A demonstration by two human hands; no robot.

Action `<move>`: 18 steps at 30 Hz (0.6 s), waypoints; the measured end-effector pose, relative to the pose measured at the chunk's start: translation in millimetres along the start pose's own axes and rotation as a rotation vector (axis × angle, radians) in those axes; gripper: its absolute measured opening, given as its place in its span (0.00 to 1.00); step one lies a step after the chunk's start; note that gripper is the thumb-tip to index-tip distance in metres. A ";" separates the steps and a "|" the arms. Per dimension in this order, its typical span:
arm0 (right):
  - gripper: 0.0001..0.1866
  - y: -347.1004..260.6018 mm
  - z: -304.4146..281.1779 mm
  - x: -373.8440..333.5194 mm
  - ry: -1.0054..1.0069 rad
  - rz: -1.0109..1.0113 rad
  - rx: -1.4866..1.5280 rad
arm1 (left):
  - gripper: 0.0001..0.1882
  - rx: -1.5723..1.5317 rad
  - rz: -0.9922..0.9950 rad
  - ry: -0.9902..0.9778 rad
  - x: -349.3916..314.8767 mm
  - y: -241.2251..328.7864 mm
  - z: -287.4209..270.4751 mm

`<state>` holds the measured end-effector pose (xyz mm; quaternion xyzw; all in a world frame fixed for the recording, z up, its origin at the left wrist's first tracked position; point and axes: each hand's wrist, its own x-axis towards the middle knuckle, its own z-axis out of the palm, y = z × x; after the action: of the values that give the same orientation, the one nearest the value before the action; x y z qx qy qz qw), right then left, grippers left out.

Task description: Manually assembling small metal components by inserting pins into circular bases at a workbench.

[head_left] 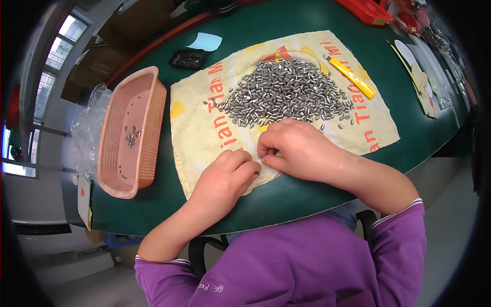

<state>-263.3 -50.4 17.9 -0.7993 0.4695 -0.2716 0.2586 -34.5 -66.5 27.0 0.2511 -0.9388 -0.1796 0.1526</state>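
A heap of small silvery metal pins or capsule-shaped pieces (291,89) lies on a pale yellow printed cloth (192,133). At the near edge of the heap, my right hand (299,148) is closed, its thumb and fingertips curled together. My left hand (225,176) rests lower on the cloth, fingers bent in toward the right hand with a small gap between them. Whatever either hand may pinch is hidden by the fingers. To the left stands a pink perforated plastic basket (155,117) with a few of the same metal pieces inside.
A yellow utility knife (353,77) lies on the cloth's right side. Behind the basket are a black tray-like object (187,59) and a light blue paper (205,41). Crumpled clear plastic (89,128) sits left; a red bin (365,11) stands far right on the green table (245,26).
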 end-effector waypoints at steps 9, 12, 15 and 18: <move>0.06 3.1 0.6 -2.0 -0.027 -0.022 -0.019 | 0.13 -0.045 -0.067 -0.114 4.3 3.2 -13.0; 0.06 3.7 2.1 -1.0 -0.021 -0.073 0.014 | 0.15 -0.171 -0.240 -0.066 -1.5 1.4 -12.6; 0.08 -1.4 1.4 -2.8 -0.058 -0.059 0.026 | 0.13 -0.281 -0.471 0.006 -6.8 10.0 -12.7; 0.08 -3.2 4.7 -2.6 -0.058 -0.060 0.012 | 0.12 -0.221 -0.398 0.032 -10.7 5.1 -7.3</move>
<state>-259.2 -46.0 16.1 -0.8190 0.4361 -0.2588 0.2684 -25.1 -58.6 33.5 0.4161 -0.8428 -0.3037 0.1558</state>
